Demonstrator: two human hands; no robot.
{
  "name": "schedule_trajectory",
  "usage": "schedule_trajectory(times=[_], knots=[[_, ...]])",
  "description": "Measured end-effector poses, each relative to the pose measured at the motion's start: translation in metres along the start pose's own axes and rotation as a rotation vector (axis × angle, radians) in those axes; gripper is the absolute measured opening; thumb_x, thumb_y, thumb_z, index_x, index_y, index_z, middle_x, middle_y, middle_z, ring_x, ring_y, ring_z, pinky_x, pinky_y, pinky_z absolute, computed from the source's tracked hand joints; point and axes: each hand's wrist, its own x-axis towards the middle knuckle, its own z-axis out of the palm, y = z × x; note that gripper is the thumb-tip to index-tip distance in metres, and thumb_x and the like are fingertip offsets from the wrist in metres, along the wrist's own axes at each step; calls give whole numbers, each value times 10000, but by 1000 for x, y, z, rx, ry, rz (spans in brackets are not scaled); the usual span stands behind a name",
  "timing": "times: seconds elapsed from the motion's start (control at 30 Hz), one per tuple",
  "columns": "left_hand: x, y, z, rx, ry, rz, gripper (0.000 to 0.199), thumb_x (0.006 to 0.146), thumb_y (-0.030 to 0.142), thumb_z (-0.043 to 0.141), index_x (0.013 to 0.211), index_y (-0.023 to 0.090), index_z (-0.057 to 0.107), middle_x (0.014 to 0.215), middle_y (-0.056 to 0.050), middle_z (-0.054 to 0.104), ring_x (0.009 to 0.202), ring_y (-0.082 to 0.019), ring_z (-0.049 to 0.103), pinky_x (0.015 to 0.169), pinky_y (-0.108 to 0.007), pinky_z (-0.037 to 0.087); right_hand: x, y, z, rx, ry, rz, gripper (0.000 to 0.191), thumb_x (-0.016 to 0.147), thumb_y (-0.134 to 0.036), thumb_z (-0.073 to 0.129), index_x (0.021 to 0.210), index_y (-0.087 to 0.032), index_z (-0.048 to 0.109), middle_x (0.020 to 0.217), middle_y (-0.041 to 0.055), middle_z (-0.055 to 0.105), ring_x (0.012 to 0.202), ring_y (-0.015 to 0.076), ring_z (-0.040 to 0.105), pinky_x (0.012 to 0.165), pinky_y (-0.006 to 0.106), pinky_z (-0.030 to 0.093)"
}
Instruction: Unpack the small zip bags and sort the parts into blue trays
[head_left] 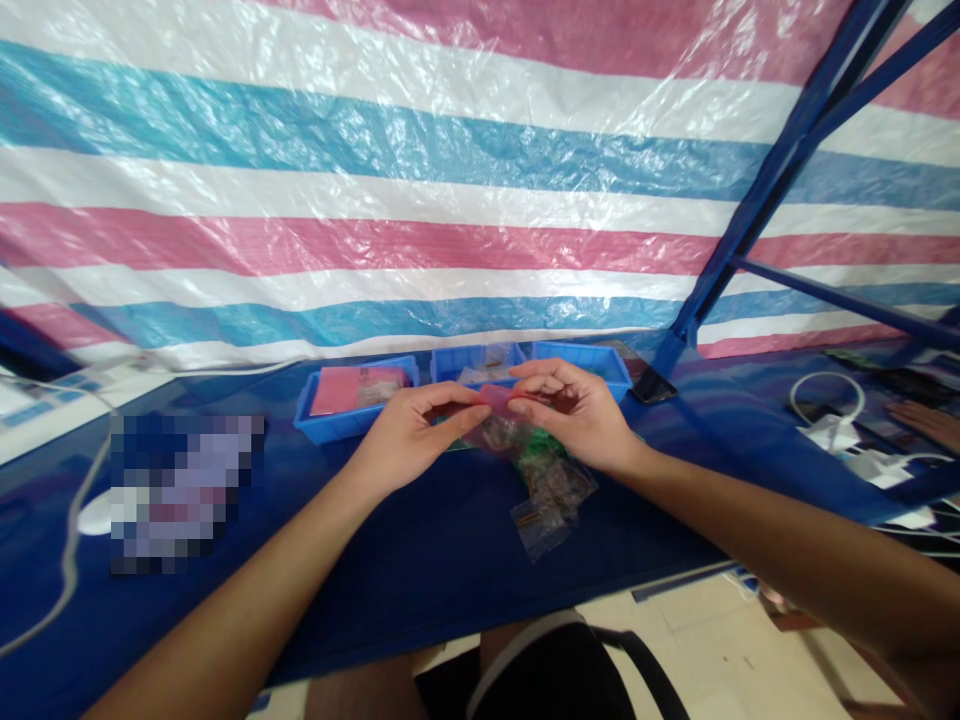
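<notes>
Head view gives me the left hand (409, 428) and right hand (576, 408) pinching a pink bag (496, 400) between their fingertips, over the blue table (427, 560) near three blue bins (334, 425), small clear bags (544, 532) lying beside the right hand.

The bare left forearm (266, 570) is slanted inward from the lower left, and the bare right forearm (757, 530) is angled in from the lower right. The left hand (409, 427) and the right hand (576, 412) are held close together, fingertips facing. On each, thumb and forefinger are drawn into a pinch; on the right, the other fingers are bent above it.
</notes>
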Motion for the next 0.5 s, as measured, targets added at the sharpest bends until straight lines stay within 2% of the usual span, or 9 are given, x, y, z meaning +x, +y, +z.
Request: schedule_trajectory(times=[0.13,0.23,0.33,0.43,0.5], knots=[[1,3,-2,-29,70,-22,368,911,545,833,1016,195,878,996,-64,849,849,-232,740,799,-321,576,0,1,-2,-19,-51,53,408,878,-354,917,1236,-276,738,1012,-7,805,898,174,745,857,314,580],[1,5,-5,-70,125,-48,360,888,539,860,1029,209,892,1030,-61,861,900,-242,749,854,-328,578,1,4,-5,-27,-73,77,297,886,-399,903,1111,-252,778,1023,10,821,912,193,750,887,342,584],[2,4,-6,-75,160,-58,389,863,559,879,1016,202,889,1017,-68,859,906,-246,745,847,-329,577,4,5,-6,-46,-21,84,267,867,-458,904,955,-227,802,956,17,819,855,192,732,860,347,582],[5,0,-4,-93,181,-40,433,886,574,852,1078,186,858,1062,-87,844,920,-240,746,868,-347,593,8,3,-6,-31,36,104,314,811,-487,943,900,-223,797,886,7,809,778,181,711,811,344,586],[6,-3,-2,-84,263,21,450,893,549,852,1162,189,816,1155,-100,819,954,-232,745,871,-350,606,9,0,-5,-9,70,118,343,800,-513,948,879,-230,769,799,-10,780,702,174,692,748,339,587]])
